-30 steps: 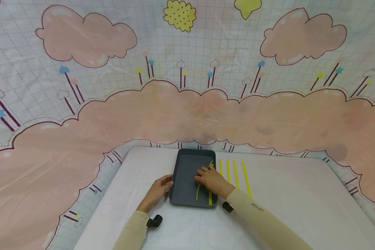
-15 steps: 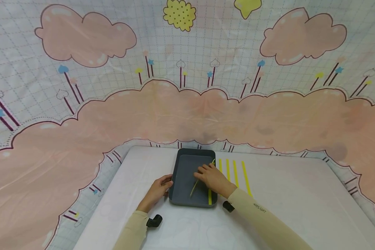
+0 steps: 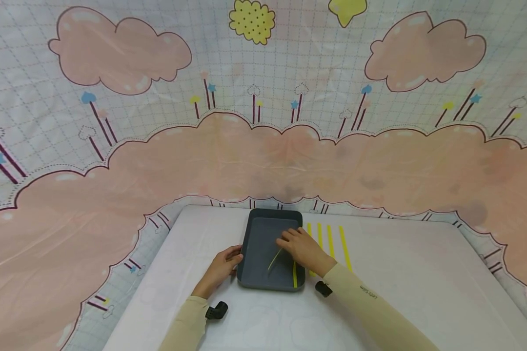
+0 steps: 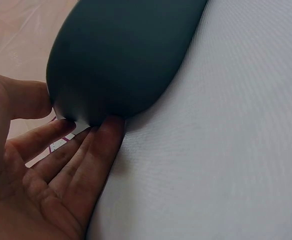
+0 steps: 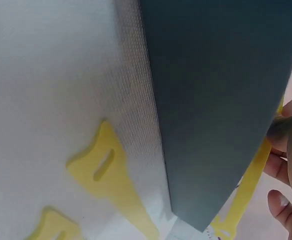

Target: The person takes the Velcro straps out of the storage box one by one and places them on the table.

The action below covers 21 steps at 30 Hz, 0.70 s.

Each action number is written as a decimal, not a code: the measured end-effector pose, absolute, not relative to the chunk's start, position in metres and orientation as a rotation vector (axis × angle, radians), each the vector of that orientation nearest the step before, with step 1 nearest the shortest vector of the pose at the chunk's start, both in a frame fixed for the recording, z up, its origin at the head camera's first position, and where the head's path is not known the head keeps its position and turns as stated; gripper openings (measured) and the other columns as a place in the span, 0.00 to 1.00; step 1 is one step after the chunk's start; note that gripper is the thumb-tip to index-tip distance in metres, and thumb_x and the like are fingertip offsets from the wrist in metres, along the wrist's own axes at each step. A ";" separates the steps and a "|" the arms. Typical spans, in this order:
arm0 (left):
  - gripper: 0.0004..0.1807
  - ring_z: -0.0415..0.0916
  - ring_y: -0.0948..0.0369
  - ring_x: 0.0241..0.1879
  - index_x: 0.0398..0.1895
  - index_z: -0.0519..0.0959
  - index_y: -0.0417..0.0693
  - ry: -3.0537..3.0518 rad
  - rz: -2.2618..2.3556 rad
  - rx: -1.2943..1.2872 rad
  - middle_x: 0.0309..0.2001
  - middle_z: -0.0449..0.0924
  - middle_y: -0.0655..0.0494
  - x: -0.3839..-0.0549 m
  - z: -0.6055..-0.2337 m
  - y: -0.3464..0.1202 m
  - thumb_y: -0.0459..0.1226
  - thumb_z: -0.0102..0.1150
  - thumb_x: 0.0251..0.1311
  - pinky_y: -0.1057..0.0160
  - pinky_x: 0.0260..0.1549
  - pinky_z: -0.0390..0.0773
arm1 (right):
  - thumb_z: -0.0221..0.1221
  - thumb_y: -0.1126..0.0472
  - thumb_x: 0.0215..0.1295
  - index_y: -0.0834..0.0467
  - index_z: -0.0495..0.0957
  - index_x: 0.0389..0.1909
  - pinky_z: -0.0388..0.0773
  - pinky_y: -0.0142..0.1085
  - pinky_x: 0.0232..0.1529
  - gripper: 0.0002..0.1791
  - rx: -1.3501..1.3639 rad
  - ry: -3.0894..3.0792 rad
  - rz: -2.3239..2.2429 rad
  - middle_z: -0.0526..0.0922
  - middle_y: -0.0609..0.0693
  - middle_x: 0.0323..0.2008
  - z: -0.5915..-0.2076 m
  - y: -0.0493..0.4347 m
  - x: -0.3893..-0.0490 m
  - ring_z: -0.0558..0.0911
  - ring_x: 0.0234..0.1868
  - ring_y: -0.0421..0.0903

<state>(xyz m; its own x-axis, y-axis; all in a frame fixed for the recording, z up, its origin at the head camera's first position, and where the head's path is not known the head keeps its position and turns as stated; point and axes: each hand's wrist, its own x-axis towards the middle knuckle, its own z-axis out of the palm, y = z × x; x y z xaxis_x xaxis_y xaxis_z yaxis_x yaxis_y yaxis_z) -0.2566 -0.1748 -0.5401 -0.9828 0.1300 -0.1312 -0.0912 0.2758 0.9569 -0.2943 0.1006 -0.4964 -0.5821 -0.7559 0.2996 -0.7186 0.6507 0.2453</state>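
Note:
A dark grey rectangular tray (image 3: 263,243) lies on the white table. At its left wall is my left hand (image 3: 221,268), holding the edge; in the left wrist view the thumb is at the rim and the fingertips press the outer wall. Over the right side of the tray, my right hand (image 3: 305,249) pinches a thin yellow strip (image 3: 274,260), whose near end slants down into the tray. In the right wrist view the yellow strip (image 5: 248,182) has a slotted end past the rim. Another yellow strip (image 3: 295,277) lies lengthwise in the tray, partly hidden by the right hand.
Several yellow strips (image 3: 331,241) lie side by side on the white table (image 3: 413,273), right of the tray; the right forearm covers their near ends. Up close, one yellow strip (image 5: 98,170) shows a broad slotted head. A printed curtain (image 3: 263,161) hangs behind.
The right hand has moved slightly right within the tray area. The held strip has swung, its near end shifting left, and its far end is now hidden behind the hand. The left hand stays put.

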 end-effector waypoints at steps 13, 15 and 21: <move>0.24 0.73 0.42 0.62 0.68 0.69 0.40 2.358 1.789 0.036 0.65 0.72 0.37 -0.256 -0.542 -0.175 0.35 0.53 0.70 0.53 0.43 0.82 | 0.64 0.70 0.59 0.49 0.76 0.44 0.74 0.38 0.42 0.17 1.203 -2.468 -0.092 0.82 0.43 0.41 -0.499 0.097 -0.294 0.79 0.45 0.43; 0.24 0.72 0.42 0.62 0.68 0.69 0.40 2.357 1.787 0.033 0.65 0.72 0.37 -0.255 -0.542 -0.175 0.36 0.53 0.70 0.54 0.43 0.82 | 0.63 0.70 0.60 0.49 0.76 0.45 0.74 0.38 0.43 0.16 1.205 -2.487 -0.082 0.83 0.43 0.42 -0.500 0.096 -0.293 0.80 0.45 0.43; 0.25 0.73 0.42 0.62 0.68 0.69 0.40 2.352 1.793 0.044 0.65 0.72 0.36 -0.254 -0.538 -0.175 0.36 0.54 0.70 0.52 0.43 0.82 | 0.63 0.71 0.59 0.49 0.79 0.45 0.76 0.39 0.47 0.17 1.174 -2.521 -0.060 0.84 0.44 0.44 -0.497 0.095 -0.293 0.80 0.47 0.44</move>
